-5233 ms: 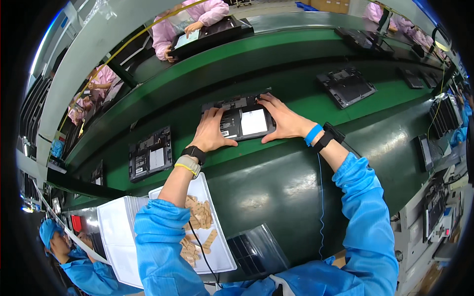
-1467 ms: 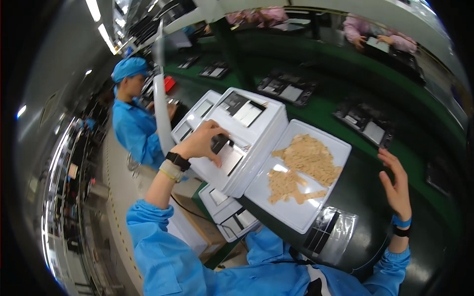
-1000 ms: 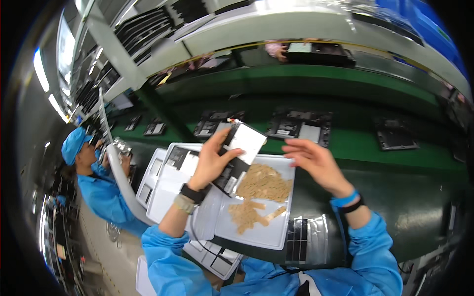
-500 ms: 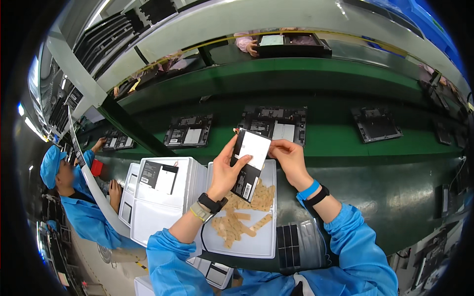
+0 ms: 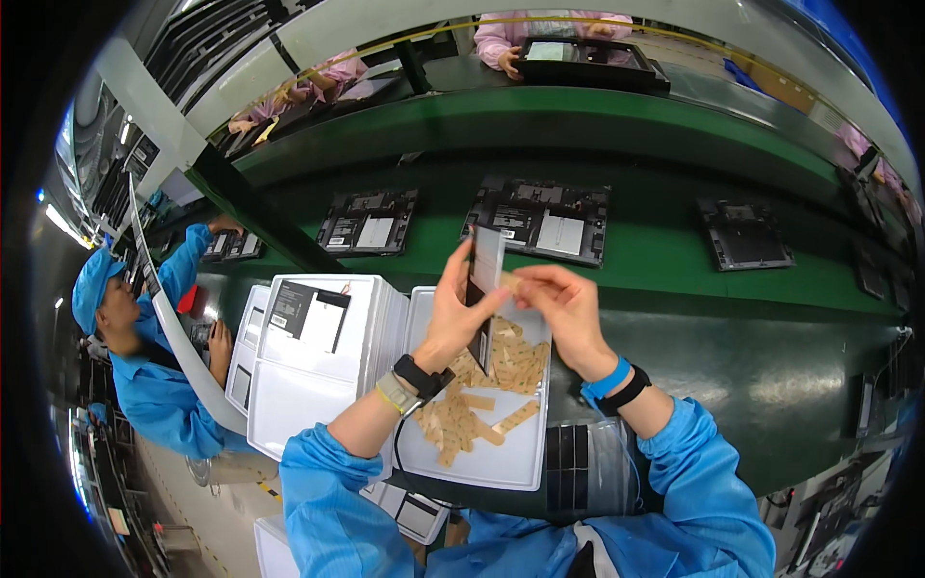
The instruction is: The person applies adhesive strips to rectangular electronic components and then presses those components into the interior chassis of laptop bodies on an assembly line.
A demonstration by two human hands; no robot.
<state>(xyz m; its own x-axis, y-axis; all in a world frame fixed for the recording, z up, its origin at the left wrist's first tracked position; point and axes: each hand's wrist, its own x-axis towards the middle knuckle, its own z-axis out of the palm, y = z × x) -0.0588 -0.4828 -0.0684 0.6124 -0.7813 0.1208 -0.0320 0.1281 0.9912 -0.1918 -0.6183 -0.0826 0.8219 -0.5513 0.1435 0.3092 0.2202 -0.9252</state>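
My left hand (image 5: 451,316) grips a flat black and white battery pack (image 5: 488,258), now turned almost edge-on. At the battery's right edge, my right hand (image 5: 570,310) pinches a small tan paper strip (image 5: 510,281). Whether that strip still sticks to the battery is hard to make out. Below both hands lies a white plastic tray (image 5: 496,472) holding a loose heap of tan paper strips (image 5: 445,424).
Left of the tray, stacked white trays (image 5: 299,385) carry another battery (image 5: 306,316). Opened device housings (image 5: 540,222) line the green conveyor (image 5: 655,231) beyond. A co-worker in blue (image 5: 159,356) sits left, by a slanted post. Black strips (image 5: 567,467) lie right of the tray.
The battery has turned from face-up to nearly edge-on in my left hand. A tan strip now shows in my right fingers. The co-worker's arm at left has reached farther out.
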